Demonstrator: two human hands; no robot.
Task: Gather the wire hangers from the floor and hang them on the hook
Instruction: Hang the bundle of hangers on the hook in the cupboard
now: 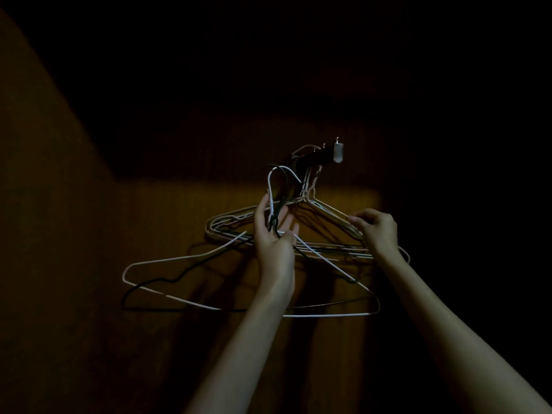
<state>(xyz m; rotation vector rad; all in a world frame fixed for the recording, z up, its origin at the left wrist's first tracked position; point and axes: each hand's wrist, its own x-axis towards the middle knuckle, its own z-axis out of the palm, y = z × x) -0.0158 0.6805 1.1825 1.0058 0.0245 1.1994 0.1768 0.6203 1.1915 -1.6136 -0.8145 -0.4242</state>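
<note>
1. Dark room, dim orange-brown wooden wall [167, 339]; only a patch around the hangers is lit, the rest is near black.
2. Wall hook [338, 152] sits high centre, a small pale metal piece with pegs on a dark bar running left of it.
3. A bunch of wire hangers [325, 215] already hangs from the hook, necks crowded at the bar, shoulders fanned left and right against the wall. Exact count: cannot tell.
4. Left hand [273, 234] is raised, palm toward the wall, fingers curled round the twisted necks of two more hangers: a white hanger [167, 259] and a black hanger [155, 280].
5. Their hook ends stand up above the left hand, just below and left of the wall hook, not on it.
6. Bodies of those two hang low and tilted, bottom bars crossing behind the left forearm.
7. Right hand [378, 227] is at the right shoulder of the hung bunch, fingers bent, fingertips pinching the pale wires there.
8. Both forearms are bare, reaching up from the bottom edge.
</note>
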